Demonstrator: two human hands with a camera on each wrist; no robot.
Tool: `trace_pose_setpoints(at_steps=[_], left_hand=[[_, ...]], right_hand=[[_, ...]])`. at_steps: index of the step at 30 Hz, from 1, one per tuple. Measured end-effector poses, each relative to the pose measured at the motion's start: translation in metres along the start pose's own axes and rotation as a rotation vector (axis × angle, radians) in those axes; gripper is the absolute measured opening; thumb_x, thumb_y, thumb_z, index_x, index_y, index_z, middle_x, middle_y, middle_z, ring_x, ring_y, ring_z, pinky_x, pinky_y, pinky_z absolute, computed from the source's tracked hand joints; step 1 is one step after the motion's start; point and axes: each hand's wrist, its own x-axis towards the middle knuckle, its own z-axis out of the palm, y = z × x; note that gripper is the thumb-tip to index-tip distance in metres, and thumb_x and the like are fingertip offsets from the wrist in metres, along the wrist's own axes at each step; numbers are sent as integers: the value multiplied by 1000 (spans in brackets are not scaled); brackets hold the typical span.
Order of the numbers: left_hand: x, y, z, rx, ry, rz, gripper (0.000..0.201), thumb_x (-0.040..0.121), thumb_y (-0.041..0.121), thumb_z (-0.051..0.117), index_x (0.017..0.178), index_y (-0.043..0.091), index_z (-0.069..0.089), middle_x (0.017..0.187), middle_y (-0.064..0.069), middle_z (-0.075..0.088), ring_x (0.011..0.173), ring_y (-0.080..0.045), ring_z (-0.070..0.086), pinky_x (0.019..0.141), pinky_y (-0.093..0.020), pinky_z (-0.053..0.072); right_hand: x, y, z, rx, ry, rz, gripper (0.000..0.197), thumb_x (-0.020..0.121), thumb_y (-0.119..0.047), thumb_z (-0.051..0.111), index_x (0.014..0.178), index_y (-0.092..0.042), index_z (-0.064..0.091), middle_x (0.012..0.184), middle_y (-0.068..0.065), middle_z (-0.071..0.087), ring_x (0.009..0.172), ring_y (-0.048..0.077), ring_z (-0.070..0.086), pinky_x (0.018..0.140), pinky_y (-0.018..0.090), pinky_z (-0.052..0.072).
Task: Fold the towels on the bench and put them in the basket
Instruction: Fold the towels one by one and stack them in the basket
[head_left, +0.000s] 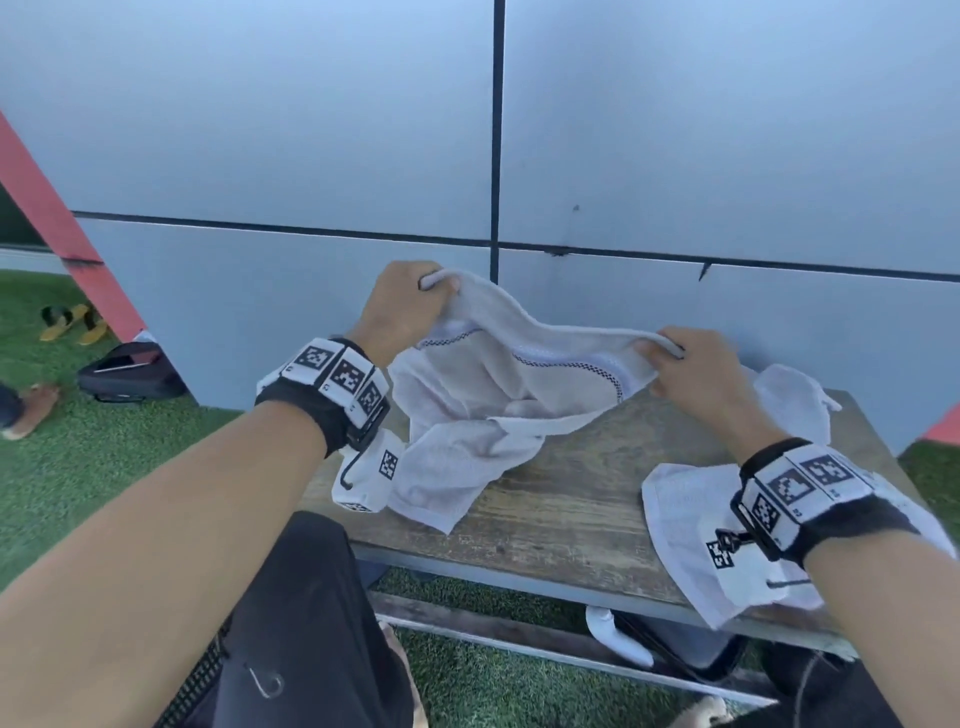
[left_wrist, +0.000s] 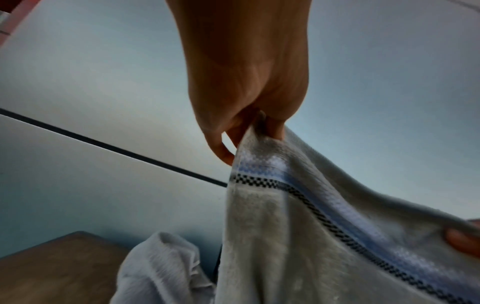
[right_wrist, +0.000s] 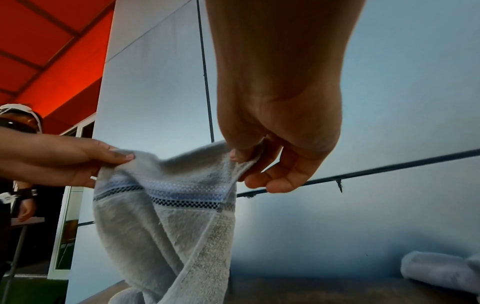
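Note:
A pale grey towel with a blue band and a black checked stripe hangs over the wooden bench. My left hand pinches its upper left corner, and my right hand pinches the upper right corner. The top edge sags between them and the lower part rests crumpled on the bench. The left wrist view shows the towel pinched by the left hand. In the right wrist view the right hand pinches the towel. No basket is in view.
A second white towel lies on the bench's near right corner, a third at its far right. A grey panelled wall stands right behind the bench. Artificial grass, a black bag and sandals lie to the left.

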Motion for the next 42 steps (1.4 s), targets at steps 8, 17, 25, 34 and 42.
trace_pose_setpoints(at_steps=[8,17,25,34,42], left_hand=[[-31,-53,25,298,-511,-288,30,104,18,43,84,4,59,70,-1,44,60,-16,42,44,-16,32],[-53,-107,69,361,-737,-275,39,98,20,51,62,11,38,73,-8,44,62,-17,38,56,-29,29],[-63,-118,90,352,-793,-242,47,98,12,45,55,14,25,55,-3,25,51,-16,21,49,-24,20],[-8,-38,88,197,-457,21,39,95,17,50,62,0,38,63,-11,38,57,-20,34,56,-33,31],[-3,-20,78,-122,-116,57,30,97,20,52,75,1,57,83,-12,56,79,-18,52,75,-35,41]], right_hand=[[-8,10,50,38,-221,65,28,97,-12,51,71,-22,55,70,-4,57,63,17,61,53,24,46],[-14,7,123,-107,-543,105,32,91,-31,57,74,-6,65,63,1,55,66,17,42,68,30,34],[-23,-8,163,-173,-740,97,51,98,-24,55,53,-13,34,51,1,34,49,16,29,48,25,24],[13,-9,87,-62,-266,-41,39,90,-13,59,53,-16,47,64,1,43,58,20,41,51,28,29],[17,17,13,46,-3,-77,22,95,-16,60,90,4,68,96,18,63,92,20,57,77,35,45]])
